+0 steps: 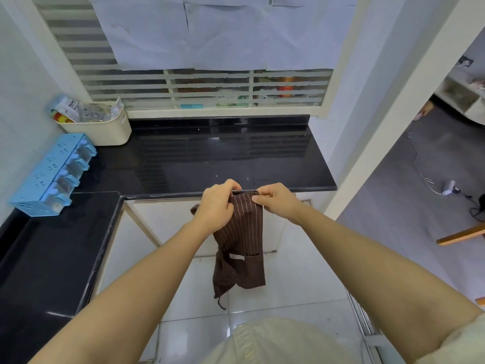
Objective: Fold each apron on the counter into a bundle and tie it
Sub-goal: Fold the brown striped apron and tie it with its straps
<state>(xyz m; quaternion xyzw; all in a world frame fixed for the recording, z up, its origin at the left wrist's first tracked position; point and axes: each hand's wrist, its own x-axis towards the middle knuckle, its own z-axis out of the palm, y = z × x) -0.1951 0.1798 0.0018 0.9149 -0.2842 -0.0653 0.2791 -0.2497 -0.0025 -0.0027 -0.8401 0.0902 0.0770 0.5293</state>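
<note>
A brown apron (242, 248) with thin white stripes hangs in the air in front of the black counter (210, 158), folded lengthwise. A pocket with a white label shows on its lower half, and a strap end dangles at the bottom. My left hand (217, 203) grips the apron's top left corner. My right hand (273, 199) pinches the top right corner between thumb and fingers. Both hands are just in front of the counter's front edge, close together.
A blue spice rack (52, 174) and a cream basket (105, 127) of packets stand at the counter's left. A second black counter (52, 258) runs along my left side. A window with frosted stripes lies behind. A white tiled floor is below; a doorway opens at the right.
</note>
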